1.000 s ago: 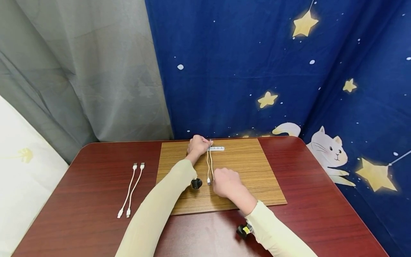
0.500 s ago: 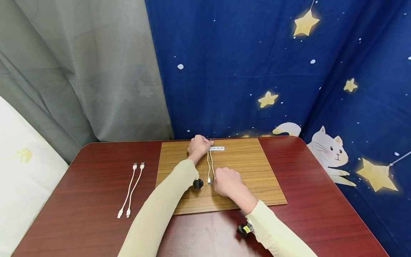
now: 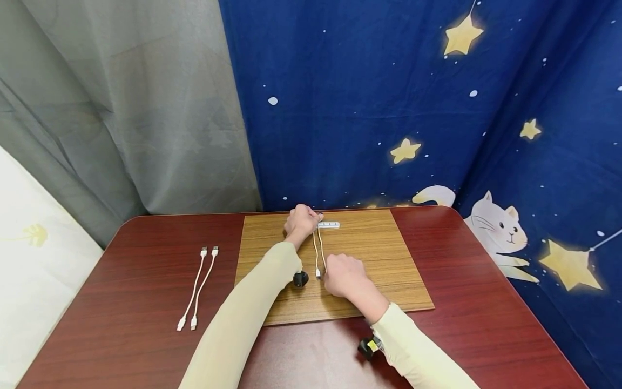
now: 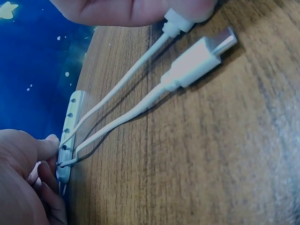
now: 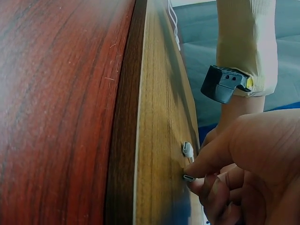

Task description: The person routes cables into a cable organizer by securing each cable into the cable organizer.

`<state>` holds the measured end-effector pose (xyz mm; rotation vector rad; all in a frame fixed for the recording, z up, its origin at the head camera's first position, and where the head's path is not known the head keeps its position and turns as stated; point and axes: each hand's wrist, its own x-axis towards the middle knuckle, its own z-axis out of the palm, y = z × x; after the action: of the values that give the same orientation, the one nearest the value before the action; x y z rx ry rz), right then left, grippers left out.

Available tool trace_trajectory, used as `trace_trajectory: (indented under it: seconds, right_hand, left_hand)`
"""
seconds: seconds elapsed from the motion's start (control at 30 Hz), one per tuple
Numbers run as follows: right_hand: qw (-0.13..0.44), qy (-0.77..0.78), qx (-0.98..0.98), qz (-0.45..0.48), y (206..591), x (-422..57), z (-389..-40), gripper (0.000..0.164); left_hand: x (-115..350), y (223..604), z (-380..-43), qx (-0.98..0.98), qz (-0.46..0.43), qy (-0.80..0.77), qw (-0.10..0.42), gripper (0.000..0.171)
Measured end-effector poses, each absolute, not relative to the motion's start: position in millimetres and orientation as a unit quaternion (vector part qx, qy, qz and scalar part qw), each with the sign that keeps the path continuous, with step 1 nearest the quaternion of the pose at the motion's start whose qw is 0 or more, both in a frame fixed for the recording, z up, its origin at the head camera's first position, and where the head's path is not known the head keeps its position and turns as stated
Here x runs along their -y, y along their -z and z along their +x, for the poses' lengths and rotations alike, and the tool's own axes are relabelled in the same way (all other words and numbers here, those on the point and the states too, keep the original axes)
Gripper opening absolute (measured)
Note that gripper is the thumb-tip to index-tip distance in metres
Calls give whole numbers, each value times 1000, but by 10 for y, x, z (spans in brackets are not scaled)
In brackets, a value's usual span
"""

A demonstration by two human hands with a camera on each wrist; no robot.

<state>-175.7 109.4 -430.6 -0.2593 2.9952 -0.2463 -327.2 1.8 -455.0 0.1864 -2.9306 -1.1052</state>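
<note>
A pale cable holder strip (image 3: pixel 331 225) with several slots lies near the far edge of the wood-grain board (image 3: pixel 379 254). Two white USB cables (image 4: pixel 112 125) run from neighbouring slots near one end of it. My left hand (image 3: pixel 300 220) grips that end, thumb against the strip beside the cables; the fingers behind it are partly hidden. Nearer to me, my right hand (image 3: pixel 344 275) pinches one cable's white connector (image 4: pixel 178 21) between thumb and finger. The other cable's connector (image 4: pixel 194 63), with a metal USB-C tip, lies free on the board beside that hand.
Two more white USB cables (image 3: pixel 199 289) lie side by side on the red-brown table (image 3: pixel 146 281), left of the board. Black wrist cameras (image 3: pixel 300 279) hang under both sleeves. Grey and blue star-patterned curtains (image 3: pixel 340 108) stand behind the table's far edge.
The free connector has shifted slightly right, toward my right hand. My left forearm has moved a little to the right. Both hands keep their hold.
</note>
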Motion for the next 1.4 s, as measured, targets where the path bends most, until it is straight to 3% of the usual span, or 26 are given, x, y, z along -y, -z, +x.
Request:
trace_trajectory:
  seconds: [0.47, 0.9, 1.17, 1.4]
  right_hand:
    - [68, 96, -988, -101, 4292, -1038, -1760, 20]
    - [46, 134, -984, -108, 4248, -1079, -1756, 38]
    - [21, 161, -981, -111, 4211, -1073, -1749, 35]
    - [-3, 199, -972, -125, 4209, -1056, -1749, 24]
  left_hand:
    - [42, 4546, -3300, 936, 62, 347, 1, 25]
    - [228, 4513, -3272, 910, 62, 409, 33, 30]
    - [431, 4377, -3206, 908, 34, 415, 43, 21]
    - [624, 4293, -3136, 908, 28, 418, 20, 22]
